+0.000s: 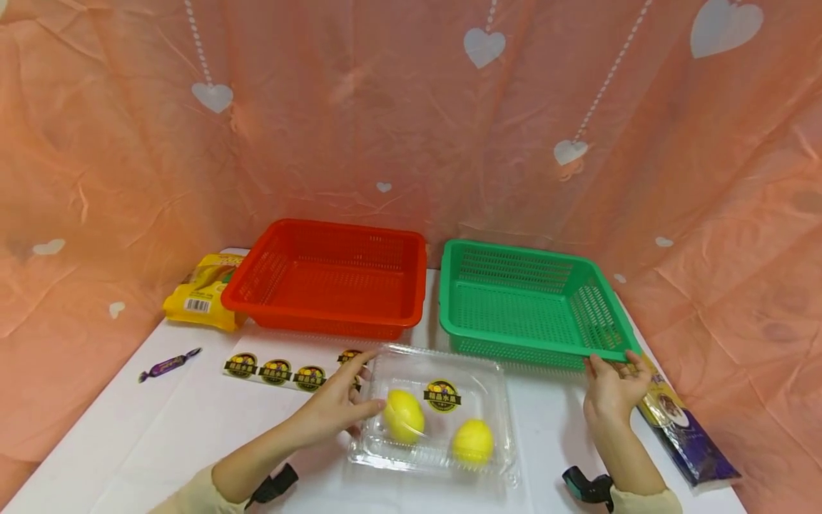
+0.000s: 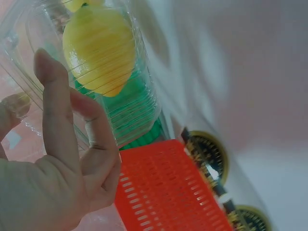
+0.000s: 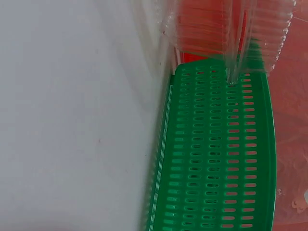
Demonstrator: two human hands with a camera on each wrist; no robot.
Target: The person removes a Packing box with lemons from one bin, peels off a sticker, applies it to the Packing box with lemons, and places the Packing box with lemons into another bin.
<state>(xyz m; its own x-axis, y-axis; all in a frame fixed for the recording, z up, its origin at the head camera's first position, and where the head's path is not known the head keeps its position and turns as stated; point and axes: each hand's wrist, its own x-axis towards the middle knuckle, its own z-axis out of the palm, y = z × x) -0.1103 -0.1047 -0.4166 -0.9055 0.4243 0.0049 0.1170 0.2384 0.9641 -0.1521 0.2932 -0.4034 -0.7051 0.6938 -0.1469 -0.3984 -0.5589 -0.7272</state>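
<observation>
My left hand [image 1: 330, 407] grips the left side of a clear plastic clamshell box [image 1: 411, 364], its thumb at the front near a lemon. Inside the box are two yellow lemons [image 1: 404, 416], and a round black-and-gold fruit sticker [image 1: 442, 396] is on its lid. In the left wrist view a lemon [image 2: 98, 53] shows through the ribbed wall, beside the curled fingers. My right hand [image 1: 615, 392] holds the front right corner of the green basket [image 1: 514, 307] by its rim. The right wrist view shows the basket's slotted wall [image 3: 207, 154], not the hand.
A red basket [image 1: 340, 314] stands left of the green one. In front of it lies a sticker strip [image 1: 292, 382], partly behind my left hand. A yellow bag [image 1: 205, 293] and a purple wrapped candy [image 1: 170, 365] lie at left. A purple-and-gold packet [image 1: 690, 435] lies at right.
</observation>
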